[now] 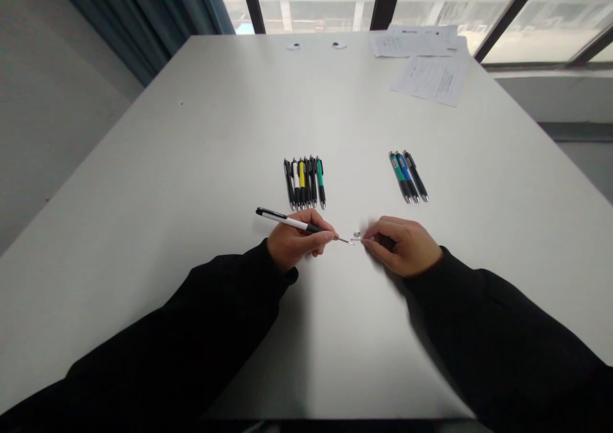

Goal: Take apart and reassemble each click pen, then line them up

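Note:
My left hand [306, 238] is closed around a white pen [292, 221] with a black clip and black grip. The pen slants down to the right, and its thin refill [345, 241] sticks out bare from the front end. Opposite it, my right hand [402, 244] rests low over the table with thumb and forefinger pinched at a small thin piece that looks like a pen spring [355, 239]. Just behind that piece lies a small silver pen tip [357, 234]. The refill's point and the thin piece are close together; whether they touch I cannot tell.
Beyond my left hand, several pens [305, 184] lie side by side on the white table [215, 139]. Farther right are a green pen [400, 176], a blue pen [407, 176] and a black pen [416, 176]. Printed papers [431, 78] lie at the far right, near the windows.

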A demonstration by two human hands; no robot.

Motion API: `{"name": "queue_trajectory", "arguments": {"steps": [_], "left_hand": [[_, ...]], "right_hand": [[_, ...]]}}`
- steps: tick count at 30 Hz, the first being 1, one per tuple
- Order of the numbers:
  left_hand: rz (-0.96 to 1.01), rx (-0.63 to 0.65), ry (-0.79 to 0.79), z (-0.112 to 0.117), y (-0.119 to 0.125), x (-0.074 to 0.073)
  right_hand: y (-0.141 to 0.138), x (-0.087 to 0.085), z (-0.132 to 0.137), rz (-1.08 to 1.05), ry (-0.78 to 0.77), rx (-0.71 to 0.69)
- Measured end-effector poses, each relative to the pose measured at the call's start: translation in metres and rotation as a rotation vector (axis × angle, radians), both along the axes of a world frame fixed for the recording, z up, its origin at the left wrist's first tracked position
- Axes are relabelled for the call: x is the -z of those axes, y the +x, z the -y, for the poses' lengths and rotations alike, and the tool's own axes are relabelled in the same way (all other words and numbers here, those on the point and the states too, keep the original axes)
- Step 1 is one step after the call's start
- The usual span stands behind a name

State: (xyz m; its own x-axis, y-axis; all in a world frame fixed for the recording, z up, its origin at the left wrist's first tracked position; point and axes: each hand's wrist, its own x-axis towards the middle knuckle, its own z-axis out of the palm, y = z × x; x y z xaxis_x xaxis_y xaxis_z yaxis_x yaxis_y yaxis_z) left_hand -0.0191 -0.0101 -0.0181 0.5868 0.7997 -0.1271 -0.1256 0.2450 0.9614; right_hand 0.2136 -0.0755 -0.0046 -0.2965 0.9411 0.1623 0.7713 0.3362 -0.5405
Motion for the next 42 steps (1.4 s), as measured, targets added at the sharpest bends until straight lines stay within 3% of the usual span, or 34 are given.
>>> {"name": "queue_trajectory", "arguments": {"steps": [42], "left_hand": [[0.016,-0.003,-0.015,-0.0009,0.0011,0.0004]], "right_hand": [[0.0008,0.0037,-0.0009,-0.045,0.034,0.026]]}}
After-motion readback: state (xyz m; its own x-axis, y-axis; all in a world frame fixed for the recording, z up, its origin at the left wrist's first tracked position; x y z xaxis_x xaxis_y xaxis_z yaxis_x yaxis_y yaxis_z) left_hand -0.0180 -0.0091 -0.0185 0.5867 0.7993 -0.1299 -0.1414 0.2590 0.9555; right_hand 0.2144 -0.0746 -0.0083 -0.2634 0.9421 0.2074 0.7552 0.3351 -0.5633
